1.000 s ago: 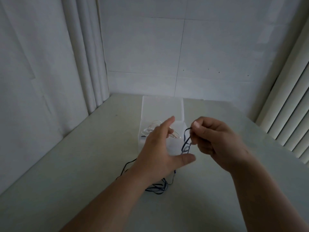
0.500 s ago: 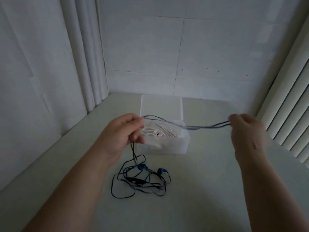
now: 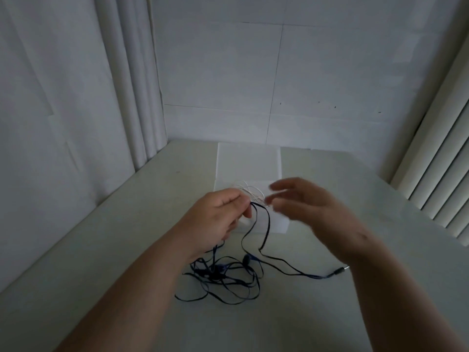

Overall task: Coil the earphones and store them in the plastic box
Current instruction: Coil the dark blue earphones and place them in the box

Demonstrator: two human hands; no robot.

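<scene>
Dark blue earphones (image 3: 223,275) lie in a loose tangle on the pale table, with their jack plug (image 3: 341,270) trailing to the right. My left hand (image 3: 218,217) pinches a loop of their cable just in front of the clear plastic box (image 3: 279,224). Two strands hang from that pinch down to the tangle. My right hand (image 3: 307,207) hovers blurred beside the left, fingers spread and holding nothing. The box has its lid (image 3: 248,161) tipped back, and white earphones (image 3: 251,191) lie inside it.
The table (image 3: 101,250) sits in a corner, with white walls at the back and left. A pleated curtain (image 3: 132,97) hangs at the left and slatted blinds (image 3: 444,186) close to the table's right side.
My right hand has let go of the stretched cable and come back toward the left hand. The released cable end with the jack plug now lies on the table at the right.
</scene>
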